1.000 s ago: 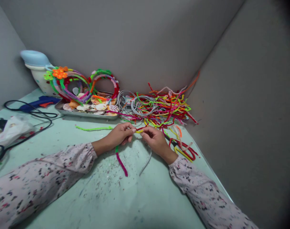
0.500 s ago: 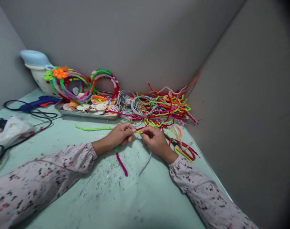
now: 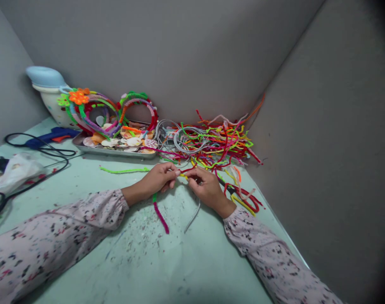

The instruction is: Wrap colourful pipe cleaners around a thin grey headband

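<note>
Over the middle of the table, my left hand (image 3: 162, 177) and my right hand (image 3: 205, 185) pinch a short yellow pipe cleaner (image 3: 184, 176) between them. Its ends are hidden by my fingers. Below my left hand a green and magenta pipe-cleaner-wrapped length (image 3: 161, 217) sticks out toward me. Under my right hand a bare grey wire (image 3: 192, 216) curves down; whether it joins the wrapped length is hidden behind my hands. A light green pipe cleaner (image 3: 124, 170) lies left of my left hand, and a red strand passes just behind my fingertips.
A metal tray (image 3: 116, 151) of shells holds several wrapped hoops (image 3: 138, 101). Behind my right hand lie coiled wire (image 3: 190, 141) and a heap of pipe cleaners (image 3: 233, 139). Scissors (image 3: 230, 189) lie at right under strands. A blue glue gun (image 3: 42, 139), black cord and plastic bag (image 3: 17, 173) occupy the left.
The yellow pipe cleaner between my fingertips looks slightly more bent, and my right fingers have shifted a little. Both hands stay in the same place, still pinching.
</note>
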### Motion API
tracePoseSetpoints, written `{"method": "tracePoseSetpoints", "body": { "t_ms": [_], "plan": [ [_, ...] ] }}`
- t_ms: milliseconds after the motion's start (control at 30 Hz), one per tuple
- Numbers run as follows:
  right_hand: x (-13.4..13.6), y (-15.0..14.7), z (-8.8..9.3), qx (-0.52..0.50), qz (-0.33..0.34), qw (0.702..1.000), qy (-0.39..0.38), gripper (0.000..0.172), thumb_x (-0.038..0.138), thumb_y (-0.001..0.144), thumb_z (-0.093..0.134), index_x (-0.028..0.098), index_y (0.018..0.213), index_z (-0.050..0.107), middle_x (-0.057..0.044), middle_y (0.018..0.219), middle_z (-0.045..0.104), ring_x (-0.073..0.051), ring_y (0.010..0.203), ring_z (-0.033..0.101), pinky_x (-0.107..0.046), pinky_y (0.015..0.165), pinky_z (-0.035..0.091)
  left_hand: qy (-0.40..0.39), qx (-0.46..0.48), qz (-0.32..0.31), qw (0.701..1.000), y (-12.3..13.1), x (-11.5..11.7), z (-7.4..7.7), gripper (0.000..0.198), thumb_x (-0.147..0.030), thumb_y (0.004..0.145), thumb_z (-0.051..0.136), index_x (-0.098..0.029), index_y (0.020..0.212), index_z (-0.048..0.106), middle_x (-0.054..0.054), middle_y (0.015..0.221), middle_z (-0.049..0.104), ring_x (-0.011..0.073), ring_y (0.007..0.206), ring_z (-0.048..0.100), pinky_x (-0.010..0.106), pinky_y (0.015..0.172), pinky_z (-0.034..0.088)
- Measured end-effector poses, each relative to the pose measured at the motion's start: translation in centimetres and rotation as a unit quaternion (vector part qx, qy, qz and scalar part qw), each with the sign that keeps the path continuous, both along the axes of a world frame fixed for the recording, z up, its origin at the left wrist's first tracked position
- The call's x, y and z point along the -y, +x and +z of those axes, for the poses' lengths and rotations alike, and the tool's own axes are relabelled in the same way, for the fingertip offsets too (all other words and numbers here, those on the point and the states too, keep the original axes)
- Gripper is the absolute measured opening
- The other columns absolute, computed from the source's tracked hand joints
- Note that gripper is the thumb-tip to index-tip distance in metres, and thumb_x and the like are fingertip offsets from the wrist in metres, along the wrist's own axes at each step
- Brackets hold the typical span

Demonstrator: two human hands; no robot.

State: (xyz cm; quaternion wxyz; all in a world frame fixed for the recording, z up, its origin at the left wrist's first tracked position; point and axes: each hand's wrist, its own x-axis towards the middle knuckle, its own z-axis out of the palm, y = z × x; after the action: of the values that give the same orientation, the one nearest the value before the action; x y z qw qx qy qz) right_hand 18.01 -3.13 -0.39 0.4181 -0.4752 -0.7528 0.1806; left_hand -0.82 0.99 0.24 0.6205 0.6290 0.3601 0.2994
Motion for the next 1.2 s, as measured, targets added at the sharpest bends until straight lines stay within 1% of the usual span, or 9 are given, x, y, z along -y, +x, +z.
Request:
{"method": "tracePoseSetpoints", "body": {
  "t_ms": [100,233,467,533,600,700,800,967,1200],
  "plan": [
    [0.0,0.0,-0.1,0.002,-0.003,1.000,0.000,0.021,0.014,0.080,0.052,0.022,0.090,0.068,-0.003,0.084,0.065,-0.016,0.075,0.057,-0.027,0.065,0.043,-0.003,-0.002,0.003,1.000,0.0,0.0,0.1,0.022,-0.039,0.082,0.056,-0.018,0.081,0.051,-0.005,0.050,0.054,0.0042,0.032,0.036,0.015,0.033,0.025],
    [-0.2,0.1,-0.2,0.001,0.000,1.000,0.014,0.021,0.012,0.078,0.051,0.022,0.085,0.068,-0.002,0.079,0.064,-0.016,0.071,0.056,-0.027,0.063,0.041,-0.005,-0.002,0.004,1.000,0.0,0.0,0.0,0.022,-0.039,0.082,0.056,-0.018,0.081,0.051,-0.005,0.050,0.054,0.0041,0.032,0.036,0.015,0.033,0.025],
    [-0.2,0.1,-0.2,0.001,0.013,1.000,0.017,0.019,0.012,0.078,0.052,0.022,0.079,0.067,-0.002,0.078,0.064,-0.017,0.074,0.056,-0.030,0.071,0.042,0.004,0.002,0.000,1.000,0.0,-0.1,-0.2,0.021,-0.039,0.082,0.056,-0.018,0.080,0.051,-0.005,0.049,0.053,0.0043,0.032,0.036,0.016,0.033,0.025],
    [-0.1,0.1,-0.2,-0.020,0.013,1.000,-0.009,0.017,0.014,0.078,0.052,0.022,0.082,0.067,-0.003,0.080,0.064,-0.016,0.074,0.056,-0.029,0.069,0.042,0.002,0.002,0.000,1.000,0.0,0.0,-0.1,0.021,-0.039,0.082,0.056,-0.018,0.080,0.051,-0.005,0.049,0.053,0.0044,0.032,0.036,0.016,0.033,0.025],
    [-0.2,0.2,-0.1,-0.065,0.013,0.996,-0.066,0.014,0.018,0.080,0.053,0.021,0.085,0.066,-0.003,0.080,0.064,-0.015,0.070,0.056,-0.028,0.065,0.043,0.001,0.000,-0.001,1.000,0.0,0.0,-0.1,0.021,-0.038,0.082,0.056,-0.018,0.080,0.051,-0.005,0.050,0.054,0.0045,0.032,0.036,0.016,0.033,0.025],
    [-0.3,0.1,0.2,-0.163,0.024,0.971,-0.170,0.011,0.027,0.081,0.055,0.020,0.086,0.063,-0.001,0.072,0.061,-0.013,0.060,0.054,-0.026,0.057,0.043,0.004,-0.005,-0.004,1.000,0.0,0.1,0.1,0.021,-0.038,0.083,0.055,-0.018,0.081,0.050,-0.004,0.051,0.054,0.0044,0.032,0.036,0.015,0.033,0.025],
    [-0.4,0.0,0.6,-0.225,0.030,0.945,-0.234,0.015,0.033,0.082,0.055,0.020,0.083,0.062,0.001,0.063,0.058,-0.013,0.053,0.053,-0.026,0.053,0.042,0.006,-0.016,-0.013,1.000,0.0,0.2,0.2,0.021,-0.038,0.083,0.055,-0.018,0.080,0.050,-0.005,0.050,0.053,0.0043,0.033,0.036,0.015,0.034,0.025],
    [-0.5,-0.2,0.9,-0.211,0.038,0.940,-0.266,0.018,0.035,0.079,0.059,0.017,0.079,0.062,0.001,0.062,0.058,-0.011,0.053,0.053,-0.024,0.051,0.041,0.023,-0.026,-0.028,0.999,0.0,0.3,0.1,0.022,-0.038,0.083,0.054,-0.017,0.081,0.051,-0.006,0.050,0.053,0.0040,0.033,0.036,0.015,0.035,0.024],
    [-0.6,0.2,0.8,-0.205,0.064,0.931,-0.294,0.019,0.034,0.078,0.061,0.016,0.081,0.061,0.003,0.060,0.056,-0.009,0.050,0.051,-0.021,0.049,0.040,0.020,-0.031,-0.030,0.999,0.1,0.4,0.2,0.021,-0.038,0.083,0.054,-0.017,0.080,0.051,-0.006,0.049,0.052,0.0044,0.033,0.035,0.016,0.035,0.024]
  ]
}}
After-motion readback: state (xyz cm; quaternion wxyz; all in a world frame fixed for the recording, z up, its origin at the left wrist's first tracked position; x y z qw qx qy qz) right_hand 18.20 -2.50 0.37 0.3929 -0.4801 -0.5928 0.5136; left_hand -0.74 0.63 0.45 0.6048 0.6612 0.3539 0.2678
